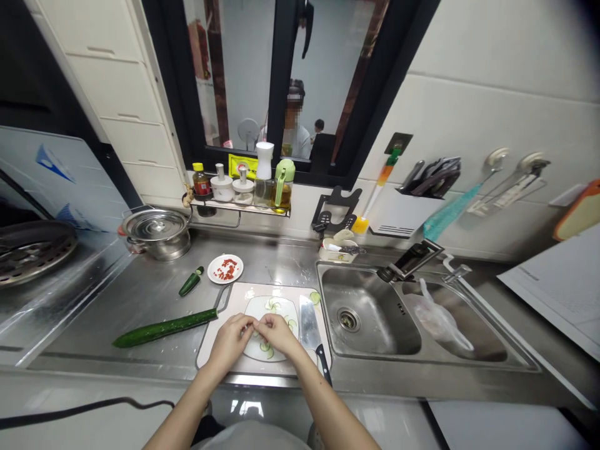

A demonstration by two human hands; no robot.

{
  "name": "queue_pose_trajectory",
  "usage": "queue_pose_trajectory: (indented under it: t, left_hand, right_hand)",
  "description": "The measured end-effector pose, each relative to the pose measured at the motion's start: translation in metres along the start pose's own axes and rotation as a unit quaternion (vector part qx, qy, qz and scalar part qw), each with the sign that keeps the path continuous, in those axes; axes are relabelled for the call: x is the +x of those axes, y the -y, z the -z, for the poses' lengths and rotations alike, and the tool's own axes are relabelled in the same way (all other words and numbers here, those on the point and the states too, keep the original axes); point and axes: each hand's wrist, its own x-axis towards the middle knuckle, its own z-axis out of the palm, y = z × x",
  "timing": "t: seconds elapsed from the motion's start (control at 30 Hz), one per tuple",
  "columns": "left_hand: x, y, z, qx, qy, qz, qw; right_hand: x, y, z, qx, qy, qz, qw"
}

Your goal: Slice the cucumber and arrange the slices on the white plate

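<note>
My left hand (230, 340) and my right hand (277, 334) meet fingertip to fingertip over the left part of a white plate (254, 305). Both are pinched closed; what sits between the fingers is too small or hidden to make out. Thin cucumber slices (267, 349) are fanned in small groups on the plate, partly covered by my hands. Under the plate lies a pale cutting board (207, 355). A kitchen knife (308, 322) with a broad blade and black handle rests along its right side, and a loose cucumber slice (314, 298) lies near the far right corner.
A long cucumber (164, 329) lies left of the board, its end touching it. Beyond are a cut cucumber piece (189, 283) and a small plate (212, 270) of red bits. A lidded steel pot (171, 244) stands far left. To the right is a double sink (375, 312).
</note>
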Motion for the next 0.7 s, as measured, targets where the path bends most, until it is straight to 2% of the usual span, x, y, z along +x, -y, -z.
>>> queue_pose_trajectory:
  t: [0.13, 0.27, 0.33, 0.4, 0.47, 0.57, 0.63, 0.7]
  left_hand:
    - [0.005, -0.004, 0.005, 0.001, -0.024, -0.008, 1.0]
    - [0.013, -0.012, 0.011, -0.019, -0.066, -0.003, 0.998]
    - [0.016, -0.014, 0.011, -0.038, -0.104, 0.024, 0.994]
    - [0.018, -0.015, 0.009, -0.1, -0.124, 0.074, 0.985]
    - [0.019, -0.015, 0.006, -0.212, -0.109, 0.131, 0.962]
    - [0.023, -0.016, 0.005, -0.37, -0.059, 0.201, 0.905]
    - [0.026, -0.016, 0.007, -0.417, -0.041, 0.23, 0.878]
    - [0.028, -0.017, 0.009, -0.435, -0.032, 0.242, 0.867]
  right_hand:
    - [0.004, 0.012, 0.004, 0.042, 0.019, -0.046, 0.998]
    - [0.01, 0.026, 0.01, 0.077, 0.034, -0.06, 0.995]
    - [0.014, 0.033, 0.013, 0.082, 0.029, -0.051, 0.995]
    - [0.017, 0.038, 0.017, 0.074, 0.026, -0.034, 0.996]
    - [0.019, 0.041, 0.021, 0.057, 0.024, -0.014, 0.998]
    - [0.02, 0.041, 0.025, 0.018, 0.028, 0.031, 0.999]
    - [0.02, 0.04, 0.026, -0.016, 0.031, 0.077, 0.996]
    - [0.02, 0.039, 0.027, -0.063, 0.025, 0.125, 0.99]
